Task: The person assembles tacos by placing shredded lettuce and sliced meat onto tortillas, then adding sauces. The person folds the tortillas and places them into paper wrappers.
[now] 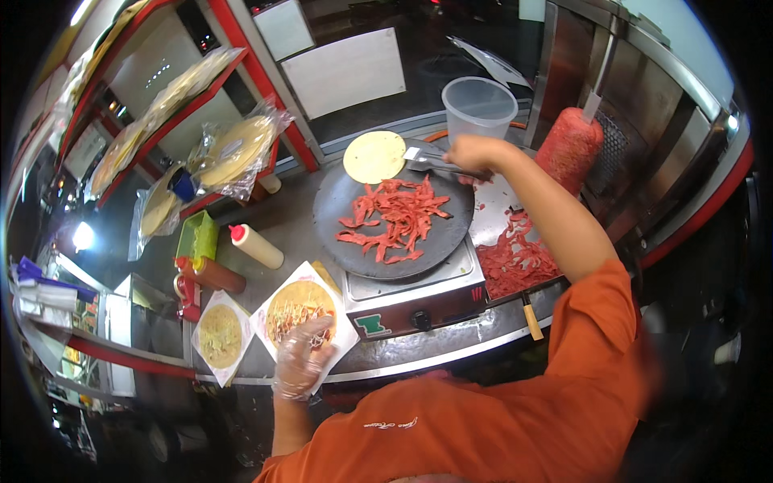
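My left hand (pixel 299 361), in a clear plastic glove, is over the near edge of a filled tortilla (pixel 302 299). Its fingers look loosely apart; whether they touch the shredded filling is hard to see. White paper (pixel 344 336) lies under that tortilla. In my right hand (pixel 473 154) is a pair of metal tongs (pixel 435 163), closed in my grip. Their tips meet the right edge of a plain tortilla (pixel 374 157) at the far side of the round black griddle (pixel 330 233). Reddish meat strips (pixel 398 213) are heaped in the griddle's middle.
Left of the filled tortilla lies another topped tortilla (pixel 219 334) on paper. Sauce bottles (pixel 258 246) and a green container (pixel 196 235) stand behind. Right of the griddle are a tray of cut meat (pixel 515 262), a wooden handle (pixel 532 320), a meat spit (pixel 570 149) and a clear bucket (pixel 479 109).
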Demonstrator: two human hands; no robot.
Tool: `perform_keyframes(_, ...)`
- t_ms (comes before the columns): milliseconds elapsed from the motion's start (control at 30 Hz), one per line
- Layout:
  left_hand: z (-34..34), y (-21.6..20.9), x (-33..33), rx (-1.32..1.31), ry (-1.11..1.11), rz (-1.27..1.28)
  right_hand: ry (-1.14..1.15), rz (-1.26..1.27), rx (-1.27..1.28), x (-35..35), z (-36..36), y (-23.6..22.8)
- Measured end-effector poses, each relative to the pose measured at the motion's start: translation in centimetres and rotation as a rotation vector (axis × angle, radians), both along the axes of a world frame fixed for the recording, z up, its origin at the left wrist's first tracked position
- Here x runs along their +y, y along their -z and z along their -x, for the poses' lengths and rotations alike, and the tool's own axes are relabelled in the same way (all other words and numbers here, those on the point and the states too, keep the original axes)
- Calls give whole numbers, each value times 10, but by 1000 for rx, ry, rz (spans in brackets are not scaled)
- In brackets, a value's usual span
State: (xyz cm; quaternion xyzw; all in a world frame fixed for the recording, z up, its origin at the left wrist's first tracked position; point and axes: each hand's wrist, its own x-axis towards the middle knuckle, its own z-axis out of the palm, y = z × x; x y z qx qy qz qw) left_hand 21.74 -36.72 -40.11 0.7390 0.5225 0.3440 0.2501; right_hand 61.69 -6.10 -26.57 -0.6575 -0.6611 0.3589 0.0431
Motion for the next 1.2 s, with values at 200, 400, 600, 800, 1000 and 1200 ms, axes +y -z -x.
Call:
perform_keyframes(200, -6, -16, -44, -99, 75, 159, -176, -402, -327, 34, 46, -93)
perform_keyframes(400, 19, -14, -59, -162, 25, 275, -378, -408, -730, 43, 119, -150)
perform_keyframes(600, 29, -12, -43, -132, 201, 200, -364, -440, -718, 71, 162, -75)
perform_keyframes(800, 48, 25, -77, -531, 16, 431, 139, -676, -150, 20, -9, -17)
perform_keyframes(1000, 36, 12, -57, -549, 43, 537, 315, -509, -58, -18, -119, 155)
perform_keyframes(1200, -24, -59, 26, -19, 401, 411, 482, -608, -141, 10, -87, 213)
